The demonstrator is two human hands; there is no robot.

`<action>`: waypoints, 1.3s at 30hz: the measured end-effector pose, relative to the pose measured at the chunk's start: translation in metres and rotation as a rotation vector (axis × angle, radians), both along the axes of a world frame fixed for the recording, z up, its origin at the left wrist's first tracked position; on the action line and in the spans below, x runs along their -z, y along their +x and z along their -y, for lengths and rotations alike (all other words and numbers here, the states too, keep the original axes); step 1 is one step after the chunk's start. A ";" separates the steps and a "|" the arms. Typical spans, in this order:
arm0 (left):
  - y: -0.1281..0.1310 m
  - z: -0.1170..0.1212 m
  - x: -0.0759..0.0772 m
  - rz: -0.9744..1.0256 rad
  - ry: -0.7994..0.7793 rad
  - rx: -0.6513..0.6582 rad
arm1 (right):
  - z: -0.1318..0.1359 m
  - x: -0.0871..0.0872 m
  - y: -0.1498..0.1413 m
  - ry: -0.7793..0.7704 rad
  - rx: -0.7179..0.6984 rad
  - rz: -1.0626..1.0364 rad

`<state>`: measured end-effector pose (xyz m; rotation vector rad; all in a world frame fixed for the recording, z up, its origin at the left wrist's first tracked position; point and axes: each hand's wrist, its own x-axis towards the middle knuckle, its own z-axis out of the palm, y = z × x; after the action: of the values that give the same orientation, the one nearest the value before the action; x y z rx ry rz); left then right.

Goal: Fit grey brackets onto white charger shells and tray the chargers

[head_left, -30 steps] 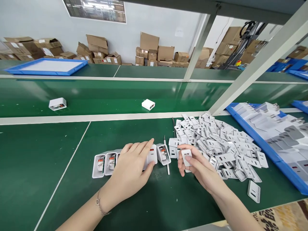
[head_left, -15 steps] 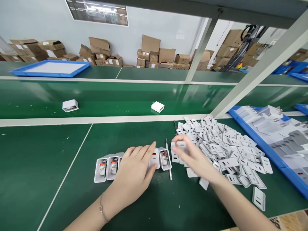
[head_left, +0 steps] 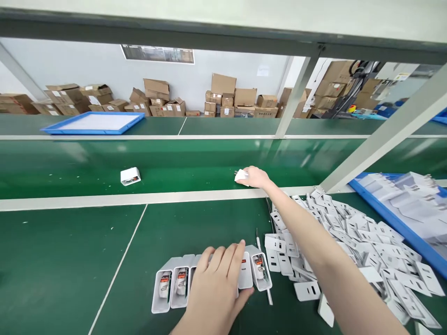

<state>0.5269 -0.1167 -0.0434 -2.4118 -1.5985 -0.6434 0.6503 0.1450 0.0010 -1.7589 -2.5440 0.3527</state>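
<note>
A row of open white charger housings (head_left: 161,291) with circuit parts inside lies on the green bench. My left hand (head_left: 217,284) lies across the middle of the row, fingers over the top edge and thumb near the lower edge, gripping a housing and hiding several. Just right of its fingers, one charger has its slotted cover (head_left: 245,274) in place; beside that stands an open housing (head_left: 260,270). Reaching out over the green belt, my right hand (head_left: 256,177) is closed around a white plug charger (head_left: 241,175), its metal prongs pointing left.
Loose slotted covers (head_left: 352,232) are heaped at right, beside a blue-rimmed tray (head_left: 401,228) of white housings. A thin pen-like tool (head_left: 269,297) lies under the row's right end. Another housing (head_left: 130,176) sits on the belt. A slanted post (head_left: 380,139) rises at right.
My right hand has moved from beside the cover heap up to the belt and taken hold of the white charger there. My left hand stays on the row. The view has tilted up.
</note>
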 end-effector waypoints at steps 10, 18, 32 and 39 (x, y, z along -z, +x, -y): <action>0.000 -0.003 -0.012 -0.027 -0.013 0.019 | 0.109 -0.008 0.004 -0.015 -0.405 -0.173; 0.018 -0.004 -0.019 -0.019 0.056 0.033 | 0.175 -0.029 0.082 -0.435 -0.463 -0.966; 0.026 0.001 -0.008 0.179 -0.021 0.007 | 0.200 0.017 0.082 -0.311 -0.289 -1.052; 0.025 -0.001 -0.006 0.160 0.009 0.015 | 0.201 0.030 0.079 -0.025 -0.416 -1.083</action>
<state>0.5522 -0.1153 -0.0376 -2.4227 -1.6327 -0.8644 0.7294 -0.0563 -0.0288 -0.6425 -1.9869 1.0022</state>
